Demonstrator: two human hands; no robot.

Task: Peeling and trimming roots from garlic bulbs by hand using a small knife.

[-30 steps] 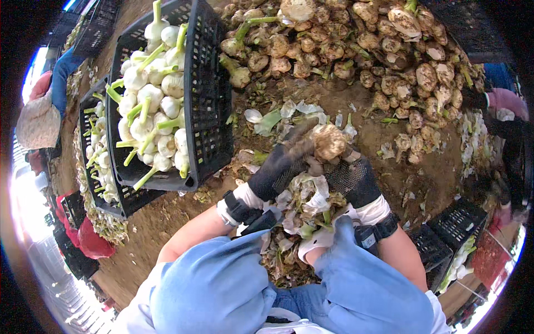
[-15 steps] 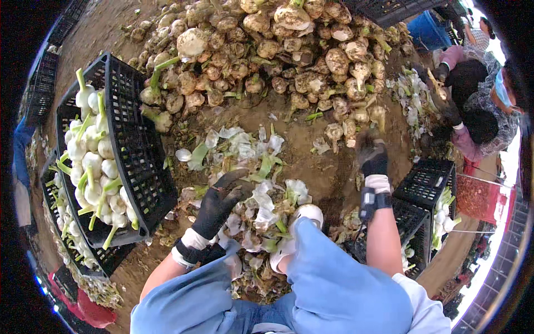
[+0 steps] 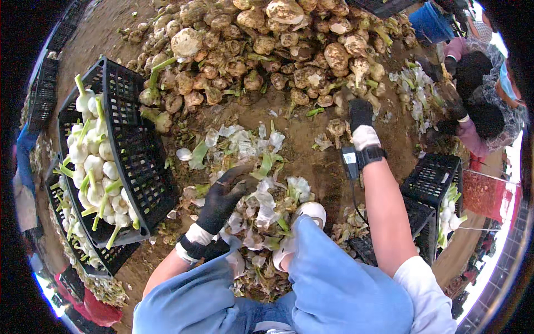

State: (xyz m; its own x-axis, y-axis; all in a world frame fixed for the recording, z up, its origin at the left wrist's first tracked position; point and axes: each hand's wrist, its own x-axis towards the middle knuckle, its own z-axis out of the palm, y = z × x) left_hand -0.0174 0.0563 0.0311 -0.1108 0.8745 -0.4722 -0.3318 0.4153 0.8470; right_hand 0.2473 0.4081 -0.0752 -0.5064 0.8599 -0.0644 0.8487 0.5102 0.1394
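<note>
My left hand (image 3: 222, 199), in a black glove with a white cuff, hovers over the loose garlic skins (image 3: 261, 203) by my left knee. Its fingers are apart and nothing is in them. My right hand (image 3: 362, 116), gloved the same way, reaches far forward to the near right edge of a heap of dirty garlic bulbs (image 3: 239, 68). Its fingertips blend into the bulbs there, so whether they grip one is hidden. A single garlic bulb (image 3: 336, 129) lies on the soil just left of that hand.
At left, a black crate (image 3: 130, 150) holds clean white garlic bulbs (image 3: 94, 167) with trimmed green stems. More black crates (image 3: 431, 177) stand at right, beside my forearm. A co-worker (image 3: 484, 94) sits at far right near a blue bucket (image 3: 430, 23). My white shoe (image 3: 311, 213) rests among skins.
My right hand has moved forward and slightly left, up to the bulbs at the heap's edge. My left hand stays nearly in place, its fingers still apart.
</note>
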